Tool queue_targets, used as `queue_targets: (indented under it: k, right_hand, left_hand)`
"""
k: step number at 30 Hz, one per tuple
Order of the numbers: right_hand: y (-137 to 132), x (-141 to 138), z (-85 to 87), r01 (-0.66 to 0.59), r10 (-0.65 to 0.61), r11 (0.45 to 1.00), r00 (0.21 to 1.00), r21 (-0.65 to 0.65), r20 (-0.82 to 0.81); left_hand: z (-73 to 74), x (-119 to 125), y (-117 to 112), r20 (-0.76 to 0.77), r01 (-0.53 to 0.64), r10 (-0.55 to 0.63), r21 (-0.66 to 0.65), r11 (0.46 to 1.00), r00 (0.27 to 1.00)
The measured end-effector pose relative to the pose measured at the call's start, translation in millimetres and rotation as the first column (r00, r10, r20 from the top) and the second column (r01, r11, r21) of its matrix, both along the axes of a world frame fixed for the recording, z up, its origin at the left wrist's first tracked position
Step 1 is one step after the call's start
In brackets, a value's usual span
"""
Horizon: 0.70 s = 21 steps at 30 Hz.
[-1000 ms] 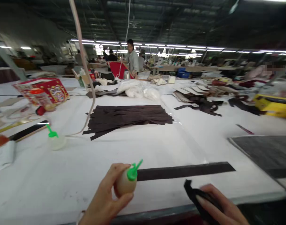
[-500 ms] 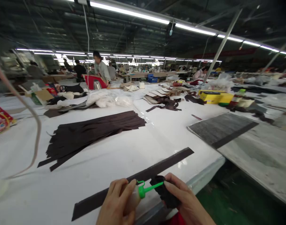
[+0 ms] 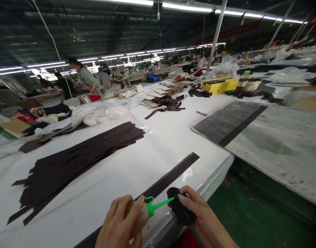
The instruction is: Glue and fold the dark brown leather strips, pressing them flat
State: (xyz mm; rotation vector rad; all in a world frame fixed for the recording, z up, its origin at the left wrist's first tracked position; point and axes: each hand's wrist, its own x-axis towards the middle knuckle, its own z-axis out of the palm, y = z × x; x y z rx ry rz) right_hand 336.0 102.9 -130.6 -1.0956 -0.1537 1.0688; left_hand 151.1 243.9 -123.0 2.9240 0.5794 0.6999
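My left hand [image 3: 121, 224] is closed around a small squeeze bottle [image 3: 145, 213] with a green nozzle that points right. My right hand [image 3: 199, 220] pinches a small black piece of material [image 3: 180, 208], held up against the nozzle tip. Both hands hover over the near edge of the white table [image 3: 108, 172]. Just beyond them a long dark strip [image 3: 170, 175] lies flat on the table. Farther left a spread pile of dark strips [image 3: 75, 158] lies fanned out.
A grey slab with a dark strip [image 3: 225, 122] lies on the neighbouring table at right, across a green-floored gap [image 3: 251, 213]. Clear plastic bags [image 3: 96, 115], cardboard pieces, dark straps [image 3: 165, 103] and a yellow box [image 3: 220, 86] sit farther back. Other people work at distant tables.
The view has swung to the right. My hands came together, so the bottle's nozzle now meets the black piece in my right hand.
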Motion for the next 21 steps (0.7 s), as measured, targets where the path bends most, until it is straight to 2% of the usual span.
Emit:
queue_targets:
  k: [6, 10, 15, 18, 21]
  right_hand:
    - [-2, 10, 0.0, 0.107, -0.108, 0.993, 0.994, -0.042, -0.024]
    - [2, 10, 4.3, 0.075, -0.083, 0.991, 0.994, -0.109, -0.067]
    - [18, 7, 9.4, 0.038, -0.050, 0.992, 0.994, -0.122, -0.099]
    - [25, 9, 11.5, 0.034, -0.048, 0.988, 0.995, -0.150, -0.093]
    - [24, 14, 9.4, 0.009, -0.021, 0.984, 0.997, -0.179, -0.069]
  left_hand:
    - [3.1, 12, -1, -0.044, -0.017, 0.019, 0.050, 0.999, 0.999]
    - [2.7, 15, -1, -0.056, -0.058, 0.064, 0.100, 0.993, 0.996]
    - [8.0, 14, -1, -0.042, -0.123, 0.130, 0.155, 0.980, 0.991]
    - [10.0, 14, 2, -0.021, -0.149, 0.153, 0.110, 0.983, 0.988]
    - [7.9, 14, 4, 0.006, -0.162, 0.162, -0.043, 0.986, 0.987]
